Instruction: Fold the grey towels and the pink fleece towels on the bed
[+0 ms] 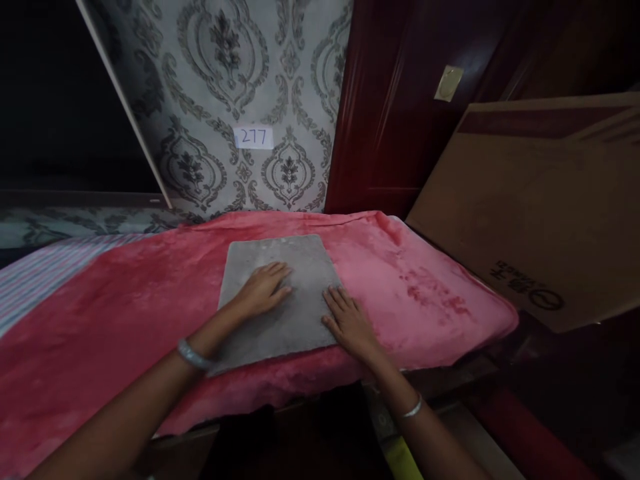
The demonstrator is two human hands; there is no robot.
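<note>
A grey, soft-looking rectangular cloth or mat [285, 327] lies flat on a pink plush blanket [150, 293]. My left hand [264, 288] rests palm down on its upper middle part, fingers stretched out toward the right and the thumb apart. At the right edge of the grey piece, my right hand [349, 321] lies flat, its fingertips on or just by that edge and its fingers pointing up and left. Neither hand grips anything. The exact material of the grey piece cannot be made out.
A large cardboard box [560, 193] leans at the right beside a dark red door [385, 100]. On the left hangs a dark screen [70, 100]. A striped cloth [60, 270] shows under the blanket. A paper label [253, 137] marked 277 is on the patterned wall.
</note>
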